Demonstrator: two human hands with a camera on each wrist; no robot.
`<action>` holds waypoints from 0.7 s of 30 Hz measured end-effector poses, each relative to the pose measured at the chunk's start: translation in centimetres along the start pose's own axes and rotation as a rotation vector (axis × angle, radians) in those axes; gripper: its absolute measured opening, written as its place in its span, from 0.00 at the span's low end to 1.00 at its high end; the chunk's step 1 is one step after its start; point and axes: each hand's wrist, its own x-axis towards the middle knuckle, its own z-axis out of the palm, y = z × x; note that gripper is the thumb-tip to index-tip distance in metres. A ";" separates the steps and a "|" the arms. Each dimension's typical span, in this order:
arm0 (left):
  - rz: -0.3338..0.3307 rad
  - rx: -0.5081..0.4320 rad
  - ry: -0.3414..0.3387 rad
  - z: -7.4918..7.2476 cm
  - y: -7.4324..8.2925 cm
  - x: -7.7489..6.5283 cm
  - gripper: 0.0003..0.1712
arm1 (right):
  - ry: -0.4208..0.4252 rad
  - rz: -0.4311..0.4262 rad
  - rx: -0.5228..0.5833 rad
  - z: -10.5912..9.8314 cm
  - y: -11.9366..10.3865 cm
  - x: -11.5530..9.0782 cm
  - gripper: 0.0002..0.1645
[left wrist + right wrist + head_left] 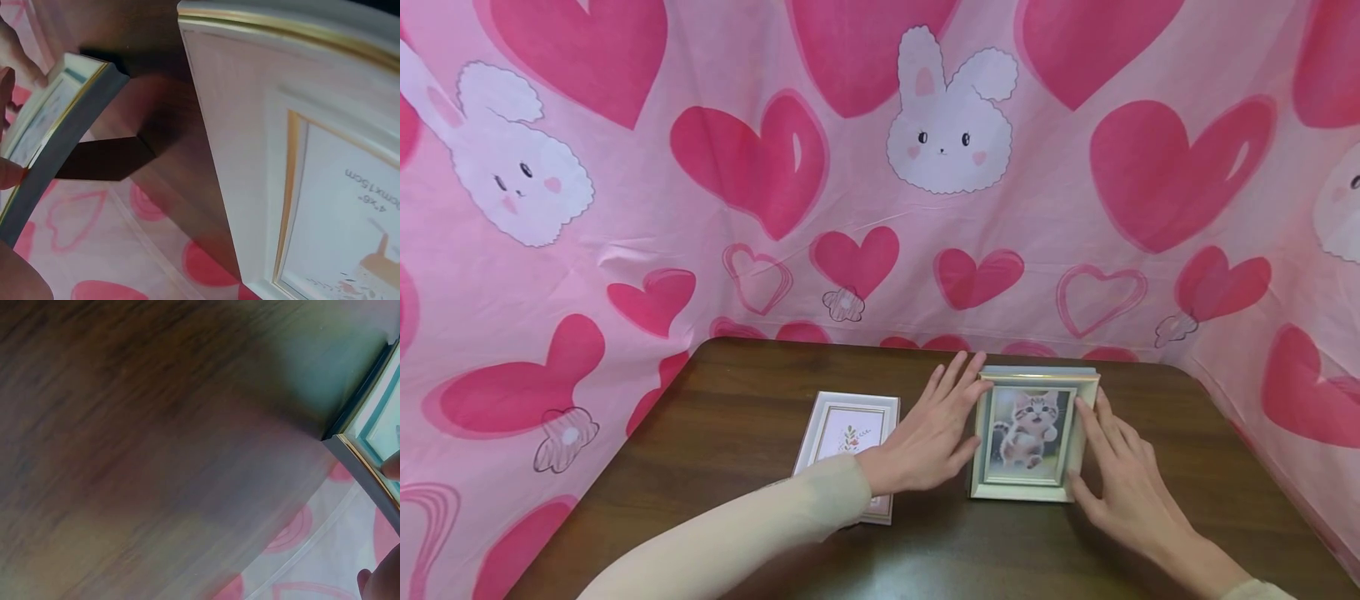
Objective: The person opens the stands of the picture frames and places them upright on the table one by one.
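A pale picture frame [1033, 492] with a kitten photo stands propped on the table. My left hand [928, 437] has its fingers straight, one fingertip at the frame's upper left corner and the thumb near its left edge. On the other side, my right hand [1123, 475] touches the right edge, its fingers fairly straight and the thumb by the lower corner. The left wrist view shows a dark support leg [103, 157] behind the frame. A white frame [857, 400] with a floral print lies beneath my left forearm, which hides part of it.
The dark wooden table [752, 375] has rounded far corners. Pink cloth [865, 200] with hearts and rabbit faces hangs behind it and along both sides.
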 end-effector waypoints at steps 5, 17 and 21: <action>0.004 0.004 0.003 0.0 0.0 0.2 0.51 | 0.018 -0.018 -0.003 0.0 0.3 0.0 0.68; 0.015 0.046 0.002 0.1 -0.3 0.7 0.50 | 0.011 -0.007 -0.028 -0.1 0.5 0.2 0.69; 0.012 0.063 -0.008 0.1 -0.4 0.9 0.50 | 0.032 -0.018 -0.028 0.0 0.6 0.2 0.66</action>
